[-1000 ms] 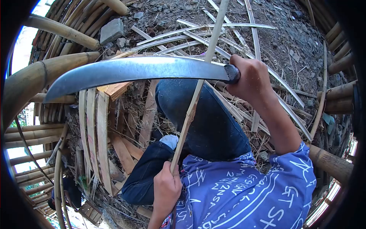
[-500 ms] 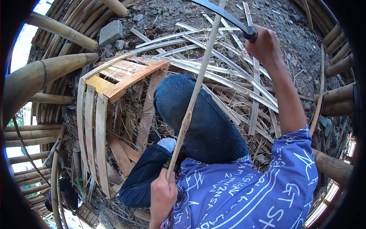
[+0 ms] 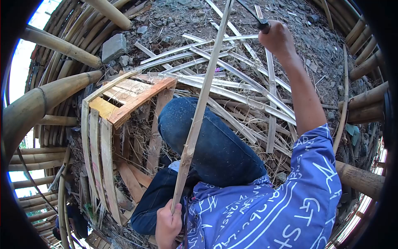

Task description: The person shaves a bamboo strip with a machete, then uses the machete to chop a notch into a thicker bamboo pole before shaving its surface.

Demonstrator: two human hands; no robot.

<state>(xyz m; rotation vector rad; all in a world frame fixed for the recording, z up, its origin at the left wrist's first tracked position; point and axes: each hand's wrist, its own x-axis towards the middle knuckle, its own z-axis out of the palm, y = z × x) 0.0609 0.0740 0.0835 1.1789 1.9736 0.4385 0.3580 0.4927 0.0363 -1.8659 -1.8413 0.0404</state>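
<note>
My left hand is wrapped round the lower end of a long bamboo strip. The strip slants up across my raised knee to the top edge of the view, its pale flat face showing. My right hand grips the dark handle of a tool held up near the top of the strip. Its dark blade runs up to the left toward the strip and is cut off by the frame's edge. Whether blade and strip touch, I cannot tell.
Split bamboo strips and shavings lie beyond my knee. A wooden crate stands left of my legs. Near it are a grey block and thick bamboo poles. Part of another person shows at the lower left.
The bamboo strip has turned, showing a broader pale face. My right hand and the tool moved slightly up and left, and my left hand is a little lower and further left.
</note>
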